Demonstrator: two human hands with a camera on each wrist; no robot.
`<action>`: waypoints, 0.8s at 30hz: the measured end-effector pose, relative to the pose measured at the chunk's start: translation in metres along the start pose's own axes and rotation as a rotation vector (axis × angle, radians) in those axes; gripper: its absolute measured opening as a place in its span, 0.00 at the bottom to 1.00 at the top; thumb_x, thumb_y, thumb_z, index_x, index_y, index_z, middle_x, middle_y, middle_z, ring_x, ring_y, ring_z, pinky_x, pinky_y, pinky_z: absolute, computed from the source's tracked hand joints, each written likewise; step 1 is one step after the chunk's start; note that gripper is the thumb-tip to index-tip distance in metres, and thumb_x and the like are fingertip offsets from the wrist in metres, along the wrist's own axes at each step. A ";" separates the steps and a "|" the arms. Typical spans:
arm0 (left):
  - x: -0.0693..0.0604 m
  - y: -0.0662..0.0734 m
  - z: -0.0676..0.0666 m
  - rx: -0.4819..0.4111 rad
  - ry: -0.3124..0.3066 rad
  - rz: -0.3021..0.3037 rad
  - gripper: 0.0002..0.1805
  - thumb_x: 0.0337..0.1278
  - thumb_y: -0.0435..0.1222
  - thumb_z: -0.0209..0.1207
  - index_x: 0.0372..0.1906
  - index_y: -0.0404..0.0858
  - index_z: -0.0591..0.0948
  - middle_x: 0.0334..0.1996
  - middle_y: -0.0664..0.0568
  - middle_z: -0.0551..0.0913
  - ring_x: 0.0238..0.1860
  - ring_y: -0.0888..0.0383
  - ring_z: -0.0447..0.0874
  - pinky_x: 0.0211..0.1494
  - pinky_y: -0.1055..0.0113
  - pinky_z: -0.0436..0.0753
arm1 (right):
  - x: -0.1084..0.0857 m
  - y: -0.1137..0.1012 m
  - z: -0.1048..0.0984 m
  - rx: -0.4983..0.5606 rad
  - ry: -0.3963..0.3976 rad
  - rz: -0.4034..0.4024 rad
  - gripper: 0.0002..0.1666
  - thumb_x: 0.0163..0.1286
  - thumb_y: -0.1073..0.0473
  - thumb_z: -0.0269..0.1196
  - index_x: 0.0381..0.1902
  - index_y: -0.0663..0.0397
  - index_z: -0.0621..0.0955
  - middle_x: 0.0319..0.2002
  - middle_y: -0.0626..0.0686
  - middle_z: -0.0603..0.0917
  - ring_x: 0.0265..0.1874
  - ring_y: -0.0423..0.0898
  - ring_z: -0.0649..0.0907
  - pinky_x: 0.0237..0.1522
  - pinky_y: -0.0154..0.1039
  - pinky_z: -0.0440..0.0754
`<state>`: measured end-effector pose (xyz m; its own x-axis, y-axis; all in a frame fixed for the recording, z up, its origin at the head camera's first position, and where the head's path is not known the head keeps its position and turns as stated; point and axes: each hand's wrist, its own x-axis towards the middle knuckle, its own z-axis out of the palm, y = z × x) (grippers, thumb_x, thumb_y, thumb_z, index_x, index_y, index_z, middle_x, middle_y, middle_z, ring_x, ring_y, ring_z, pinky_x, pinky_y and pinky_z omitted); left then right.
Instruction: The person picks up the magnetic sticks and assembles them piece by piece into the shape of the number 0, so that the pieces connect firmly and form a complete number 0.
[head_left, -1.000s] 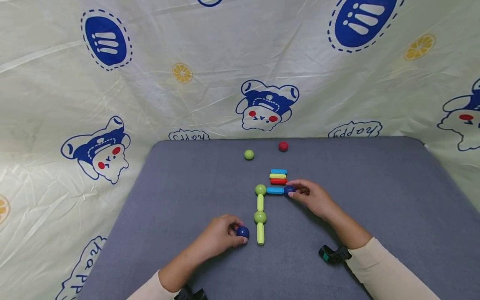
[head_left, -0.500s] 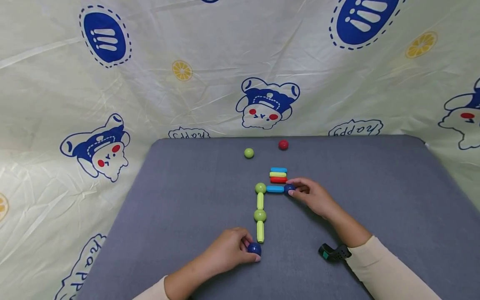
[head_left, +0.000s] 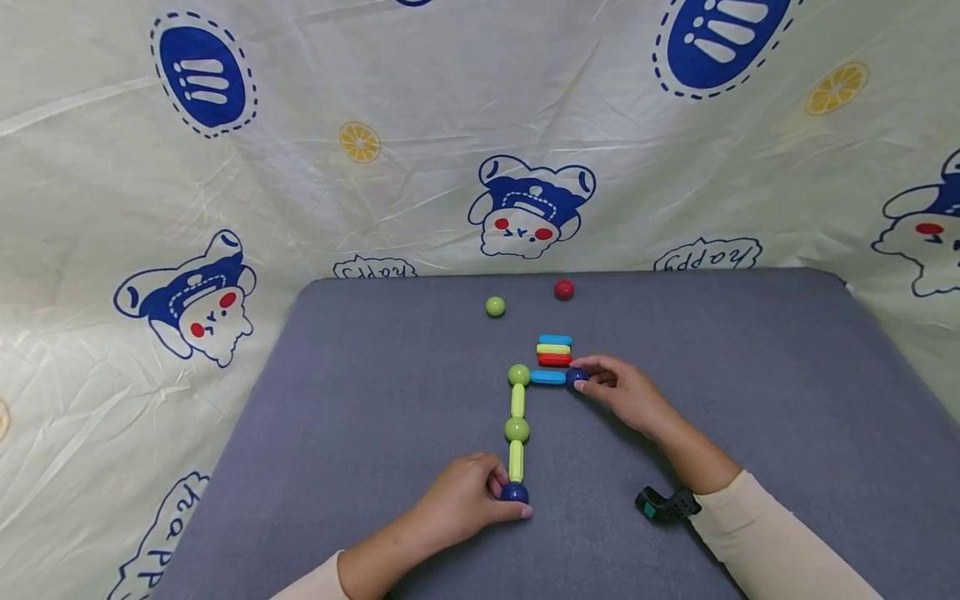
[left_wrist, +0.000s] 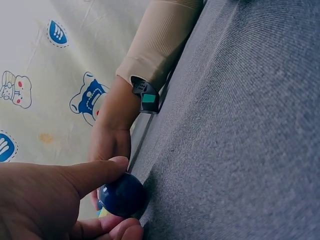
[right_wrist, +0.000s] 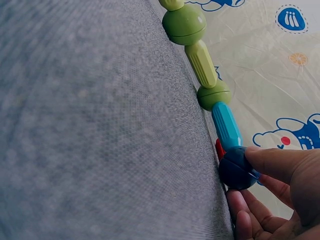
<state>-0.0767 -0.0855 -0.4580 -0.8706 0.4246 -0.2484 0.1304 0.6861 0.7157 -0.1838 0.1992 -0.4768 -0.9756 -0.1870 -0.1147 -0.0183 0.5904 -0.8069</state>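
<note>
My left hand (head_left: 467,500) pinches a dark blue ball (left_wrist: 122,195) between thumb and fingers; it touches the near end of a yellow-green rod (head_left: 516,461). That rod meets a green ball (head_left: 517,430), then a second yellow-green rod (head_left: 518,401) leads to another green ball (head_left: 519,375). From this corner a light blue rod (right_wrist: 226,125) runs right to a second dark blue ball (right_wrist: 237,169), which my right hand (head_left: 625,394) holds between thumb and fingers. The pieces form an L-like chain lying on the grey table.
Just behind the light blue rod lie a red rod (head_left: 555,360), a yellow rod (head_left: 553,349) and a blue rod (head_left: 555,339), side by side. A loose green ball (head_left: 495,307) and a red ball (head_left: 564,289) sit near the back edge of the grey table (head_left: 750,400).
My left hand has carried its dark blue ball toward me and to the right, up against the near end of the lower yellow-green rod. The right hand has stayed at its ball.
</note>
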 end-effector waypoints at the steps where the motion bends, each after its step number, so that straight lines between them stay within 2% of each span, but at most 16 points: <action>1: 0.000 0.000 0.000 -0.001 -0.001 -0.003 0.21 0.47 0.53 0.76 0.32 0.45 0.78 0.25 0.59 0.76 0.27 0.67 0.70 0.28 0.74 0.70 | 0.000 0.000 0.000 -0.002 0.000 -0.001 0.21 0.74 0.51 0.64 0.62 0.47 0.80 0.50 0.57 0.81 0.46 0.51 0.79 0.42 0.39 0.76; 5: 0.000 0.000 0.001 0.008 -0.001 0.003 0.21 0.47 0.54 0.76 0.32 0.46 0.78 0.25 0.59 0.76 0.26 0.67 0.70 0.27 0.74 0.70 | 0.000 0.000 0.000 0.003 0.002 -0.015 0.21 0.74 0.51 0.64 0.62 0.48 0.80 0.49 0.57 0.81 0.46 0.51 0.79 0.42 0.39 0.76; 13: 0.000 -0.002 0.003 0.017 -0.011 0.026 0.21 0.47 0.54 0.76 0.32 0.46 0.78 0.25 0.60 0.76 0.25 0.69 0.70 0.27 0.75 0.70 | -0.002 0.002 0.000 0.028 0.021 -0.042 0.23 0.74 0.52 0.64 0.63 0.54 0.78 0.55 0.60 0.82 0.48 0.51 0.80 0.48 0.41 0.78; 24: -0.001 -0.002 0.004 -0.004 -0.014 0.025 0.22 0.47 0.55 0.75 0.32 0.47 0.78 0.25 0.60 0.76 0.25 0.68 0.70 0.27 0.74 0.70 | -0.002 -0.002 0.000 0.038 0.015 -0.021 0.27 0.72 0.48 0.65 0.64 0.54 0.78 0.60 0.60 0.81 0.53 0.53 0.79 0.51 0.41 0.78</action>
<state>-0.0740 -0.0855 -0.4615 -0.8606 0.4493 -0.2397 0.1494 0.6728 0.7246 -0.1816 0.1978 -0.4750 -0.9782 -0.1876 -0.0892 -0.0309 0.5558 -0.8307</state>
